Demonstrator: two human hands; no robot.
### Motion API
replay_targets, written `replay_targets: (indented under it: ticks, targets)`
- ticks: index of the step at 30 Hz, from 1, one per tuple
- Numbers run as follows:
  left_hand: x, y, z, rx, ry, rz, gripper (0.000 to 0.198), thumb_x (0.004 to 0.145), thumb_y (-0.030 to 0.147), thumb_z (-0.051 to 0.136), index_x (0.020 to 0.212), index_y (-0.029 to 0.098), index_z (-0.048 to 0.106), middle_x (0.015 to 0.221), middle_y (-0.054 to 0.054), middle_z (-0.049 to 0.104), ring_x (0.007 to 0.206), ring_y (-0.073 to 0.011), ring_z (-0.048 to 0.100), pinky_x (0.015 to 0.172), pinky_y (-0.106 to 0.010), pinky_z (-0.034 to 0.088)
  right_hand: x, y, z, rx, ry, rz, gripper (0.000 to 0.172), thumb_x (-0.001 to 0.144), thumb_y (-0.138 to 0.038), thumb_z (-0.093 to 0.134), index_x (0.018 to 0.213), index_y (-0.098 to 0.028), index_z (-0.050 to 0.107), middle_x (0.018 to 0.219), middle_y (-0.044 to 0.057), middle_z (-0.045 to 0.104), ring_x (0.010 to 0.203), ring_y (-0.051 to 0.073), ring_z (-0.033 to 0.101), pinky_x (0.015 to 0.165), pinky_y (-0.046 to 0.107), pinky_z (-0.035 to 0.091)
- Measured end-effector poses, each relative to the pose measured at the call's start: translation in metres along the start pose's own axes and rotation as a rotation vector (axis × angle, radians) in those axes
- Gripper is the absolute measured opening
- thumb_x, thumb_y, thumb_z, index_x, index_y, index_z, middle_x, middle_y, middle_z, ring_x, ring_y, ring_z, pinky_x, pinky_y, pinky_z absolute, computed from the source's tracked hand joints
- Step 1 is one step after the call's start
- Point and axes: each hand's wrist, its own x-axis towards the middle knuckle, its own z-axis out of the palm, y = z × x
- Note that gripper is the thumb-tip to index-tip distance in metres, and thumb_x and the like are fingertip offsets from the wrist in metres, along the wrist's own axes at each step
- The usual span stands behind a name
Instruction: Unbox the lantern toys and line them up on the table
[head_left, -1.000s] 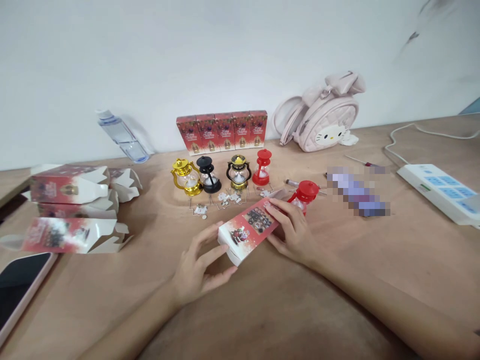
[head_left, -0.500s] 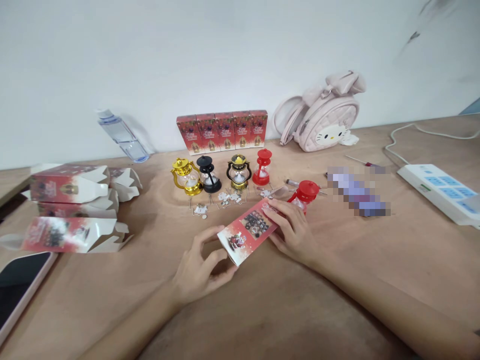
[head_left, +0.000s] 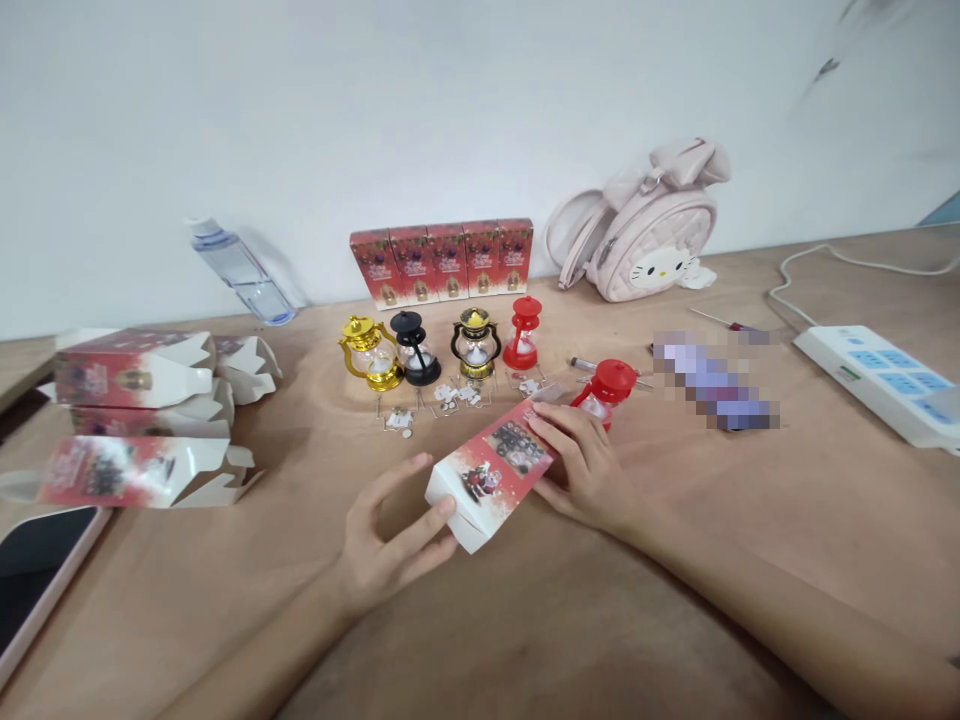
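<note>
A red and white Christmas gift box (head_left: 501, 462) is tilted above the table, its white closed end towards me. My right hand (head_left: 581, 465) is closed round its far end, fingers over the printed face. My left hand (head_left: 397, 535) is at the near end, thumb touching the white end panel, index finger stretched out clear of the box. Just beyond the right fingers, a red lantern (head_left: 613, 382) is partly hidden. Behind the box stand a gold lantern (head_left: 369, 352), a black lantern (head_left: 415, 347), a black-and-gold lantern (head_left: 475, 343) and another red lantern (head_left: 526, 333).
Small metal parts with white tags (head_left: 457, 395) lie before the lanterns. Several red boxes (head_left: 446, 265) line the wall. Opened boxes (head_left: 142, 375) pile up at left, near a phone (head_left: 45, 560). A bottle (head_left: 244, 275), pink bag (head_left: 656, 245) and power strip (head_left: 877, 375) are farther out.
The box's near end has turned towards me, showing more of its white end panel. My left index finger has come off the box edge and the thumb now touches the end.
</note>
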Motion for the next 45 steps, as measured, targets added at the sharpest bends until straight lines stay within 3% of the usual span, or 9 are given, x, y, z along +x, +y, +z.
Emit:
replay_targets:
  ticks: [5, 10, 17, 30, 34, 40, 45]
  targets:
    - [-0.001, -0.001, 0.000, 0.013, 0.025, 0.082, 0.045, 0.067, 0.015, 0.079, 0.107, 0.025, 0.062, 0.133, -0.008, 0.045, 0.108, -0.0254, 0.060, 0.087, -0.042, 0.057, 0.001, -0.001, 0.000, -0.010, 0.004, -0.020, 0.061, 0.083, -0.022, 0.056, 0.140, -0.019, 0.033, 0.122, 0.016, 0.059, 0.115, 0.027, 0.057, 0.091, 0.044, 0.049]
    - [0.005, 0.003, 0.003, -0.044, 0.030, 0.197, 0.043, 0.064, 0.033, 0.081, 0.101, 0.020, 0.063, 0.132, -0.012, 0.044, 0.103, -0.0248, 0.061, 0.089, -0.048, 0.055, 0.001, -0.001, -0.001, -0.022, 0.010, -0.031, 0.059, 0.083, -0.022, 0.057, 0.138, -0.016, 0.035, 0.120, 0.016, 0.060, 0.114, 0.026, 0.057, 0.092, 0.043, 0.049]
    - [0.008, 0.007, 0.002, 0.063, 0.080, 0.095, 0.037, 0.068, 0.034, 0.079, 0.099, 0.025, 0.061, 0.119, -0.007, 0.050, 0.100, -0.0207, 0.060, 0.093, -0.046, 0.052, 0.001, -0.002, -0.001, -0.071, 0.039, -0.015, 0.058, 0.084, -0.023, 0.058, 0.137, -0.019, 0.036, 0.119, 0.015, 0.061, 0.108, 0.026, 0.059, 0.088, 0.043, 0.051]
    - [0.006, 0.009, 0.008, -0.010, 0.093, -0.029, 0.040, 0.069, 0.022, 0.075, 0.103, 0.021, 0.055, 0.119, -0.010, 0.048, 0.110, -0.0272, 0.057, 0.091, -0.048, 0.053, -0.001, -0.001, 0.000, -0.106, 0.044, -0.006, 0.060, 0.081, -0.017, 0.062, 0.137, -0.017, 0.039, 0.120, 0.017, 0.059, 0.112, 0.027, 0.057, 0.090, 0.043, 0.050]
    - [0.005, 0.009, 0.010, -0.025, 0.076, -0.024, 0.038, 0.066, 0.022, 0.076, 0.096, 0.019, 0.053, 0.113, -0.009, 0.047, 0.110, -0.0293, 0.057, 0.090, -0.050, 0.054, 0.000, -0.002, 0.000, -0.135, 0.054, -0.029, 0.055, 0.082, -0.018, 0.061, 0.134, -0.018, 0.042, 0.117, 0.015, 0.061, 0.110, 0.026, 0.058, 0.090, 0.042, 0.050]
    - [0.002, 0.008, 0.014, -0.015, 0.088, 0.054, 0.036, 0.063, 0.025, 0.077, 0.087, 0.020, 0.050, 0.109, -0.006, 0.047, 0.106, -0.0254, 0.058, 0.089, -0.049, 0.053, 0.003, -0.003, -0.001, -0.180, 0.078, -0.085, 0.044, 0.083, -0.019, 0.061, 0.125, -0.019, 0.048, 0.114, 0.013, 0.063, 0.107, 0.025, 0.059, 0.088, 0.040, 0.050]
    - [0.004, 0.007, 0.011, 0.054, 0.096, 0.084, 0.034, 0.064, 0.026, 0.078, 0.076, 0.021, 0.046, 0.091, -0.001, 0.055, 0.099, -0.0230, 0.060, 0.086, -0.043, 0.052, 0.001, -0.003, -0.001, -0.180, 0.076, -0.041, 0.047, 0.082, -0.019, 0.061, 0.127, -0.019, 0.047, 0.115, 0.013, 0.063, 0.108, 0.025, 0.059, 0.090, 0.041, 0.049]
